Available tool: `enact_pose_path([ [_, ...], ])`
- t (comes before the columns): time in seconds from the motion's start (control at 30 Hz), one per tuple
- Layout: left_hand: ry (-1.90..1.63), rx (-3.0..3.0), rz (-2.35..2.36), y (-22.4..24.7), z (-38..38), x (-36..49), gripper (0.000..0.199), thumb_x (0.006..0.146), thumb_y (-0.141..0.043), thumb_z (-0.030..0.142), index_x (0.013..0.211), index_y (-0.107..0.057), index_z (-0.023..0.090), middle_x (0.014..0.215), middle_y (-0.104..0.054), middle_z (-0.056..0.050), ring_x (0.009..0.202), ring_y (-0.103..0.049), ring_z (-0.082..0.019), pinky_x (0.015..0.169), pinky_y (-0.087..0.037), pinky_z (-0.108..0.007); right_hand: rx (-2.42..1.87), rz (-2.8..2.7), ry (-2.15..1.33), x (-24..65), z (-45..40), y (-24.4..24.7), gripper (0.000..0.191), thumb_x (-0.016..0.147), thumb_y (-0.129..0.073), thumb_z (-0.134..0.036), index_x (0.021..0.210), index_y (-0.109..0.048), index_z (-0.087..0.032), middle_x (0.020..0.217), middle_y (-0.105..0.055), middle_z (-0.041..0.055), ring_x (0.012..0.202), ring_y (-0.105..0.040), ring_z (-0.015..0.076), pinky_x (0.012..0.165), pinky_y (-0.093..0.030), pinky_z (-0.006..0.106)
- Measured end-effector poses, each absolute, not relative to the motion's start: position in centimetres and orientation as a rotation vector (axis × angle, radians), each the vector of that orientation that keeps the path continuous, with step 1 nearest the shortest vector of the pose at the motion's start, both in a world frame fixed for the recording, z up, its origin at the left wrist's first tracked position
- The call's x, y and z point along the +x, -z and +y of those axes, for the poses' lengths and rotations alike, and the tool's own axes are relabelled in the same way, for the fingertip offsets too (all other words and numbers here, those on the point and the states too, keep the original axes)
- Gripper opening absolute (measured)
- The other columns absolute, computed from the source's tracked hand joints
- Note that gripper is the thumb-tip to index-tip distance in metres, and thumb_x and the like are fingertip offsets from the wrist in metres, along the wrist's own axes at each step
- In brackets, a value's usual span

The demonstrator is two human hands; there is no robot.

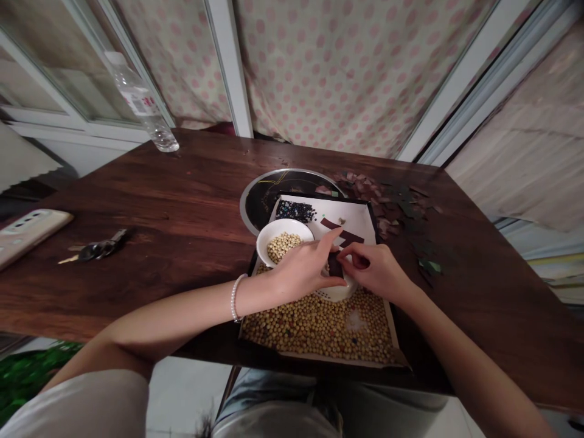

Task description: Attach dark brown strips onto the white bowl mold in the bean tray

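Note:
My left hand (pixel 305 267), a beaded bracelet at its wrist, reaches over the tray. Its thumb and fingers curve around a small dark brown piece (pixel 336 266) above a white bowl (pixel 340 293). At the right edge of that piece, my right hand (pixel 376 267) is closed in a pinch; whatever lies between its fingertips is too small to make out. Both hands partly cover the bowl. Left of it sits another white bowl (pixel 262 240) with pale yellow beads (pixel 283 245) inside. Many similar round beads (pixel 314 325) fill the near part of the black-edged tray (pixel 375 222).
Dark beads (pixel 295 211) and brown strips (pixel 350 236) lie at the tray's far end. Behind is a round dark plate (pixel 255 204). Flat scraps (pixel 387 194) scatter to the right. Keys (pixel 98 248), a phone (pixel 31 231) and a bottle (pixel 143 103) are on the left.

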State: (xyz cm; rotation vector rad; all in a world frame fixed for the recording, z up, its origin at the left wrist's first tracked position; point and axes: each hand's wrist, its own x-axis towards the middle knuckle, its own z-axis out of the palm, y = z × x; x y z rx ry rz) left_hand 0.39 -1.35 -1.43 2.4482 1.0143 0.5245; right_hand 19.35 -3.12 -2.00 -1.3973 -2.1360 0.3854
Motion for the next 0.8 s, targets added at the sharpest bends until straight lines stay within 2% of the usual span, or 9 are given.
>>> enact_pose_path([
  [0.2,-0.523,2.470,0.999,1.1,-1.4,0.4,0.083,0.071,-0.066,0.042,0.136,-0.022,0.016,0.114,-0.061,-0.015,0.100,-0.060,-0.031,0.075,-0.048,-0.039,-1.307,-1.930,-0.254,19.0,-3.1,-0.5,0.010,0.077,-0.056,-0.022,0.079,-0.065,-0.018,0.049,-0.038,-0.0067,0.044,-0.036,0.0071,0.046,-0.031,0.021],
  [0.4,-0.460,2.585,1.027,0.9,-1.3,0.4,0.067,0.072,-0.064,0.042,0.123,-0.037,0.008,0.098,-0.063,-0.015,0.084,-0.062,-0.028,0.064,-0.046,-0.034,-1.169,-1.893,-0.346,15.8,-0.8,-3.3,0.009,0.076,-0.059,-0.021,0.079,-0.067,-0.017,0.048,-0.036,-0.0073,0.045,-0.034,0.0063,0.045,-0.028,0.021],
  [0.5,-0.464,2.616,0.980,0.9,-1.3,0.4,0.055,0.074,-0.063,0.039,0.116,-0.043,0.010,0.098,-0.063,-0.014,0.087,-0.061,-0.027,0.067,-0.046,-0.034,-1.192,-2.026,-0.440,15.9,-0.1,-3.2,0.014,0.077,-0.059,-0.022,0.086,-0.069,-0.018,0.048,-0.035,-0.0074,0.045,-0.034,0.0064,0.045,-0.027,0.021],
  [0.57,-0.488,2.596,0.966,1.0,-1.3,0.4,0.057,0.074,-0.064,0.039,0.119,-0.042,0.012,0.103,-0.062,-0.014,0.091,-0.060,-0.027,0.071,-0.047,-0.034,-1.216,-1.974,-0.426,16.8,-0.9,-2.7,0.018,0.079,-0.057,-0.022,0.093,-0.067,-0.018,0.048,-0.036,-0.0076,0.045,-0.033,0.0067,0.044,-0.027,0.021],
  [0.67,-0.514,2.549,0.977,1.2,-1.3,0.4,0.065,0.072,-0.066,0.041,0.123,-0.038,0.013,0.107,-0.061,-0.014,0.093,-0.060,-0.027,0.073,-0.047,-0.035,-1.190,-1.882,-0.445,18.2,-3.0,-1.5,0.015,0.083,-0.053,-0.022,0.092,-0.064,-0.018,0.052,-0.045,-0.0062,0.046,-0.038,0.0069,0.045,-0.031,0.020],
  [0.8,-0.531,2.507,0.976,1.5,-1.3,0.5,0.065,0.073,-0.065,0.040,0.124,-0.035,0.015,0.110,-0.061,-0.013,0.095,-0.060,-0.027,0.073,-0.046,-0.034,-1.092,-2.136,-0.647,18.8,-4.7,0.5,0.012,0.081,-0.054,-0.020,0.087,-0.064,-0.018,0.053,-0.053,-0.0050,0.045,-0.043,0.0063,0.045,-0.034,0.019],
])
